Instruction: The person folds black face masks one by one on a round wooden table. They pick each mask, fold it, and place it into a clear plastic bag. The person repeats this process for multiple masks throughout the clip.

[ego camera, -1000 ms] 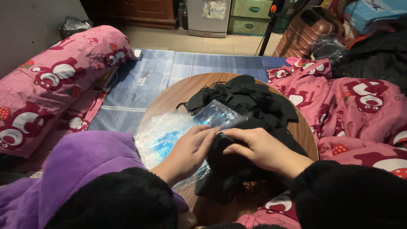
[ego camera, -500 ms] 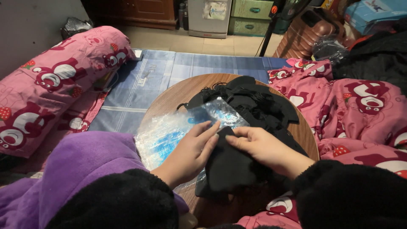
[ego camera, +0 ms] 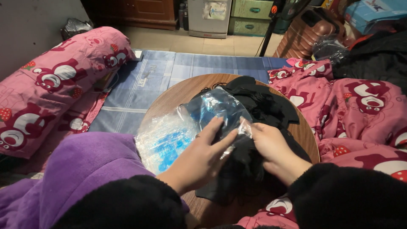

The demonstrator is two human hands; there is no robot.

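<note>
Round wooden table [ego camera: 169, 99]: left hand [ego camera: 203, 154] and right hand [ego camera: 271, 146] pinch a clear plastic bag [ego camera: 218, 108] over black masks [ego camera: 263, 106]; bag pile [ego camera: 163, 138] at left.

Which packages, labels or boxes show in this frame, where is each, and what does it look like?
Clear plastic bag: round table centre, crinkled, bluish, pinched by left hand and right hand.
Stack of plastic bags: table's left edge, clear with blue print.
Blue box: top right corner, rectangular.
Paper label: on the grey cabinet, top centre, pale, crumpled.
</note>
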